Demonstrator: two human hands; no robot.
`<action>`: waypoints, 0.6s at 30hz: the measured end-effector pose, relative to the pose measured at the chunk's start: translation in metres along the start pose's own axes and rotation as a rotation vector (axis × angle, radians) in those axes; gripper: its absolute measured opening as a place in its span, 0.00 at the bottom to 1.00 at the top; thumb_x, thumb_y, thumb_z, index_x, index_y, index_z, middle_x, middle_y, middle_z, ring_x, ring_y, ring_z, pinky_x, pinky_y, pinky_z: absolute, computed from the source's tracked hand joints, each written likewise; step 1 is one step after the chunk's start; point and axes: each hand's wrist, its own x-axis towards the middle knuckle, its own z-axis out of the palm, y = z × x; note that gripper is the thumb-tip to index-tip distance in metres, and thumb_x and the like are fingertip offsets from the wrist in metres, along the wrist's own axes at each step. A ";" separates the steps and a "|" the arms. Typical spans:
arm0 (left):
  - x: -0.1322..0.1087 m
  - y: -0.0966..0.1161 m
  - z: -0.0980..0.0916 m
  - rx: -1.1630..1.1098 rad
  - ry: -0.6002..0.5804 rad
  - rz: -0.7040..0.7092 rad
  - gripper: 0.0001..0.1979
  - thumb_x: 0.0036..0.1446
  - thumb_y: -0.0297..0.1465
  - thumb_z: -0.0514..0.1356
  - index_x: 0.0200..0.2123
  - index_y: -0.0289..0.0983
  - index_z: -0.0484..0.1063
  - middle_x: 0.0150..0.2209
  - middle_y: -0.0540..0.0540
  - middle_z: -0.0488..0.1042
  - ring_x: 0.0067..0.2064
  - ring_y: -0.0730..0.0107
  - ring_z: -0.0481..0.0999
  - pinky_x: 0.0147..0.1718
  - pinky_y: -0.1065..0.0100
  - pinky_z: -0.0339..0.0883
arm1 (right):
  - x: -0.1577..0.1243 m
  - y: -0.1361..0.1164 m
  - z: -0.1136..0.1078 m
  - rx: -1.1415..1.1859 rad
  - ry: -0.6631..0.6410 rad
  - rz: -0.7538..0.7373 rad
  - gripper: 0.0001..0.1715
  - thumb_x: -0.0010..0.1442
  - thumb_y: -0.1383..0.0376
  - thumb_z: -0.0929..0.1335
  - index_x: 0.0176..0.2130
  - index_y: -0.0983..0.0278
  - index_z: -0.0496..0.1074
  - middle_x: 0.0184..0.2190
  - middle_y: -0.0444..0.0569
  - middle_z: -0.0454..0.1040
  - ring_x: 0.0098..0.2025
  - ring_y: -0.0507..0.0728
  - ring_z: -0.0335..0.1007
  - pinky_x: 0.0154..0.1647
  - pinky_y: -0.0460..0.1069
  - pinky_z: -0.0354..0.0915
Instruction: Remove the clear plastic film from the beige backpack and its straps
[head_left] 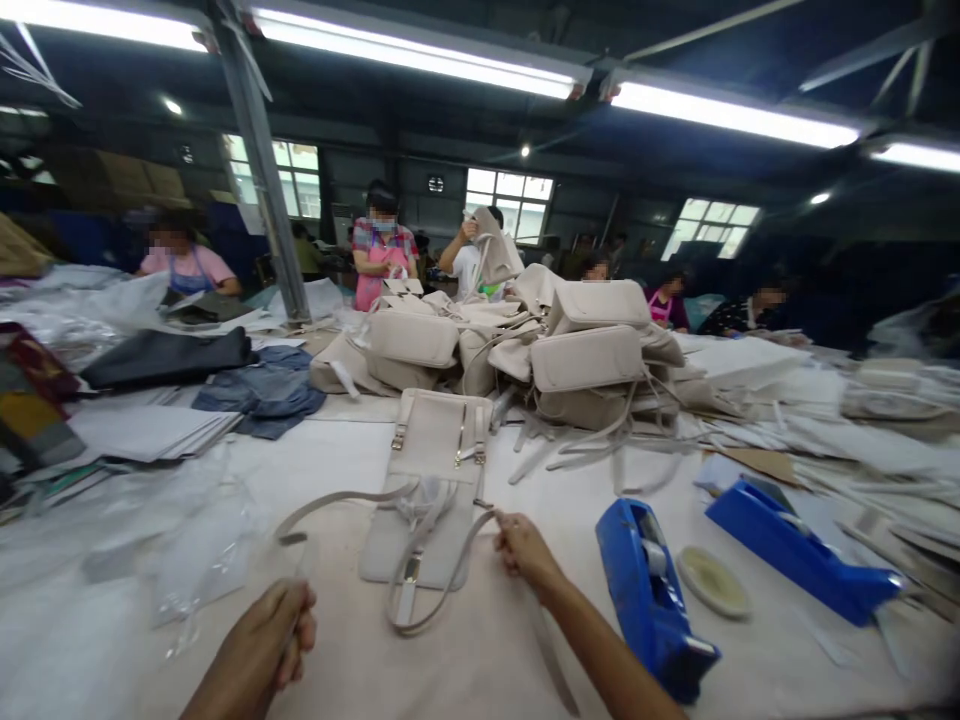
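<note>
A pale beige bag [436, 432] lies flat on the table in front of me, with small buckles, a zip and a flap part toward me. Its long strap [401, 620] loops over the near part. My right hand [529, 550] is closed in a pinch on the strap at the bag's right side; a loose pale strip [551, 655] hangs below that hand. My left hand [266, 640] is closed at the lower left, apart from the bag. Just beyond it lies the curved end of another strap [330, 497]. A faint, blurred strip rises from the left fingers; what they hold is unclear.
Two blue tape dispensers [649, 590] [799, 550] and a tape roll [712, 582] stand at the right. Beyond the bag rises a pile of beige bags [589, 355]. Clear plastic [202, 540], papers [154, 425] and dark cloth [266, 390] lie left. Several co-workers sit or stand behind.
</note>
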 end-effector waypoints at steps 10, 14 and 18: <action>0.085 0.011 0.040 0.164 0.333 0.369 0.22 0.63 0.45 0.43 0.26 0.38 0.64 0.28 0.43 0.74 0.32 0.61 0.77 0.36 0.56 0.73 | 0.060 0.047 -0.040 -0.522 0.490 -0.331 0.32 0.59 0.52 0.56 0.52 0.71 0.66 0.56 0.71 0.63 0.59 0.76 0.55 0.56 0.69 0.51; 0.088 -0.041 0.057 0.317 0.410 0.454 0.10 0.58 0.36 0.54 0.38 0.37 0.68 0.55 0.34 0.68 0.61 0.49 0.61 0.61 0.45 0.54 | 0.065 0.065 -0.036 -0.763 0.426 -0.431 0.34 0.62 0.51 0.56 0.56 0.71 0.65 0.56 0.67 0.67 0.58 0.73 0.59 0.56 0.67 0.55; 0.107 -0.044 0.055 0.362 0.440 0.394 0.17 0.59 0.31 0.52 0.51 0.33 0.61 0.63 0.31 0.54 0.66 0.47 0.52 0.63 0.43 0.48 | 0.050 0.079 -0.053 -0.855 0.422 -0.478 0.37 0.64 0.49 0.54 0.60 0.71 0.59 0.58 0.62 0.66 0.59 0.66 0.61 0.57 0.60 0.60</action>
